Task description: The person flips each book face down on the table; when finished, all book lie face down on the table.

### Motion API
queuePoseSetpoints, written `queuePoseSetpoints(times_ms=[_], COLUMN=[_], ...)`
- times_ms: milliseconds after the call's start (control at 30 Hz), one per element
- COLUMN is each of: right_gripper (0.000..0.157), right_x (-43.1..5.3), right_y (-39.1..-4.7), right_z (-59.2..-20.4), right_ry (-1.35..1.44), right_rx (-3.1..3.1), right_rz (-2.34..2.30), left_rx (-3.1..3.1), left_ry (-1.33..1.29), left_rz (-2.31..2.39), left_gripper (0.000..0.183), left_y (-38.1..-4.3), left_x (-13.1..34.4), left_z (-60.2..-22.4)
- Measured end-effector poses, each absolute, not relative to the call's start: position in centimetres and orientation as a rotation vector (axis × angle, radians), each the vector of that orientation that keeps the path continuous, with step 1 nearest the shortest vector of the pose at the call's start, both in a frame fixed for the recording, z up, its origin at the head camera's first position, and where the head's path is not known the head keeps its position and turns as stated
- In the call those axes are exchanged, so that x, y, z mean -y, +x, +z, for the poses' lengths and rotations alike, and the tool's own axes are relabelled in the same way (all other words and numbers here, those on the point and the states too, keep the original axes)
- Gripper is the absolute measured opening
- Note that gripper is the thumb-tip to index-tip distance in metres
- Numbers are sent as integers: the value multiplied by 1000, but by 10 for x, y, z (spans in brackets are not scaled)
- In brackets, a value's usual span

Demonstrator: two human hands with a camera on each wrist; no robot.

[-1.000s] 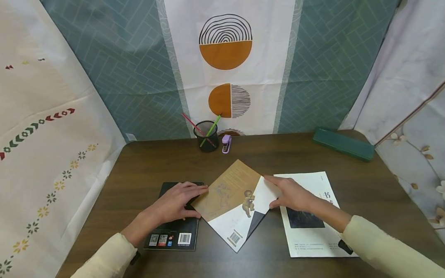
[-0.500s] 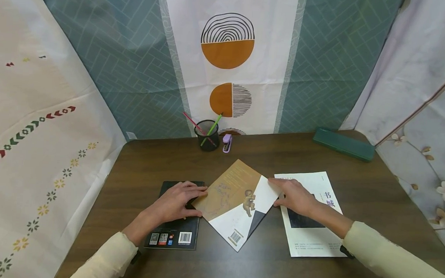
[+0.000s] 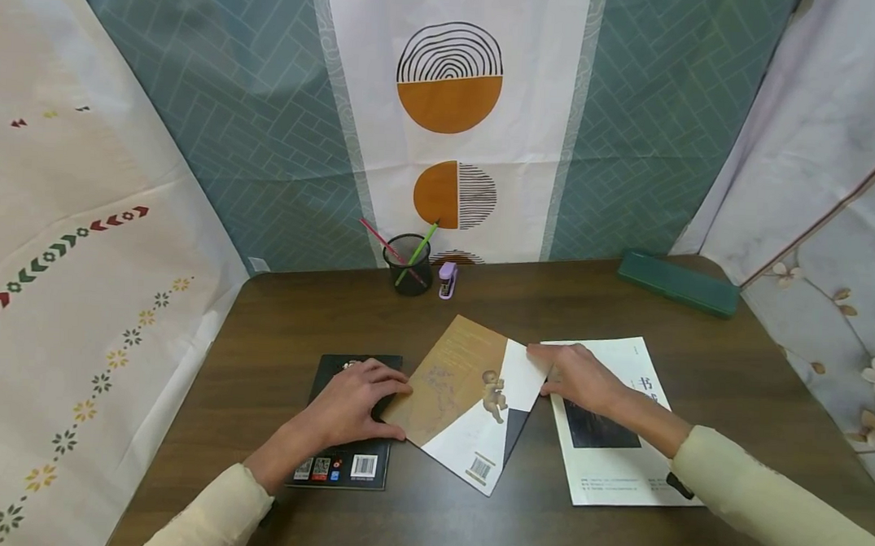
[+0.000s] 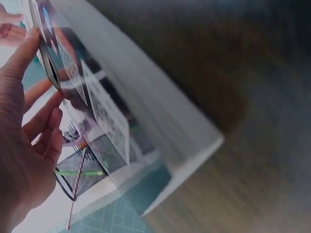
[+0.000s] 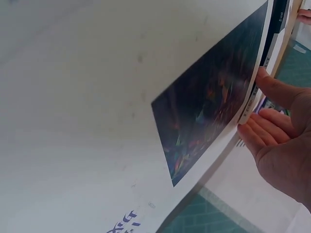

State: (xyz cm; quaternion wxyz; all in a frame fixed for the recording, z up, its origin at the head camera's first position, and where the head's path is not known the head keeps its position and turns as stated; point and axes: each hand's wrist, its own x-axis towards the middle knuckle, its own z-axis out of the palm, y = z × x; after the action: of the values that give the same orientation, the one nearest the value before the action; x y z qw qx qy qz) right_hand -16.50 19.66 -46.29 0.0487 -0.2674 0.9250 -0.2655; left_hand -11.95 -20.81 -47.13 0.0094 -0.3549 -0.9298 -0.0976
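Observation:
A tan-and-white book [image 3: 439, 411] with a cherub picture and a barcode lies askew at the middle of the table in the head view. My left hand [image 3: 362, 400] pinches its left corner between thumb and fingers, reaching across a black book [image 3: 337, 464] beneath. At the opposite corner, the thumb and fingers of my right hand [image 3: 578, 378] grip the edge. That hand overlaps a white book [image 3: 612, 476] with a dark picture. In the left wrist view the left thumb and fingertips [image 4: 57, 94] meet at the book's edge. The right wrist view shows the right hand [image 5: 282, 131] at the spine.
Behind the books stand a black mesh pencil cup [image 3: 408, 276] with a red and a green pencil, and a purple stapler [image 3: 447, 280]. A long green case [image 3: 677, 283] lies at the back right. Patterned cloths hang around the brown table [image 3: 282, 315].
The tan-and-white book has turned slightly counter-clockwise, its near corner swinging right and its far corner left. My left hand has shifted a little rightward with it; the right has moved slightly right.

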Motion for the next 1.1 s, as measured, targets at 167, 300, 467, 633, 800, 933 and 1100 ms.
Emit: queuePoseSetpoints(times_ms=[167,300,467,633,800,933,1100], right_gripper=[70,70,73,79,78,77,75], right_x=[-199,-202,-204,-204,-203,-201,-199], right_y=[-173,-178,-182,-183,-186,-190,-194], right_z=[-465,-464,-462,-462,-462,-462,-462], right_ry=[-846,-863,-915,-913,-896,-931,-992], right_rx=[-2781,-2744,-2702,-2681,-2653,-2642,-2630], right_rz=[-825,-802,-783,-783,-806,-787,-723], left_rx=[2889,2898,2952,2979,2968,2952,2931], left_ry=[-1094,-1097,-1095,-1116,-1103,-1075,-1063], left_rz=[-255,-243,-283,-340,-340,-334,-335], left_gripper=[78,83,85,86,85,85,84], left_y=[-112,-109,-108,-108,-103,-95,-87], left_x=[203,199,199,199,196,191,187], left_z=[-472,-473,-471,-469,-470,-472,-474])
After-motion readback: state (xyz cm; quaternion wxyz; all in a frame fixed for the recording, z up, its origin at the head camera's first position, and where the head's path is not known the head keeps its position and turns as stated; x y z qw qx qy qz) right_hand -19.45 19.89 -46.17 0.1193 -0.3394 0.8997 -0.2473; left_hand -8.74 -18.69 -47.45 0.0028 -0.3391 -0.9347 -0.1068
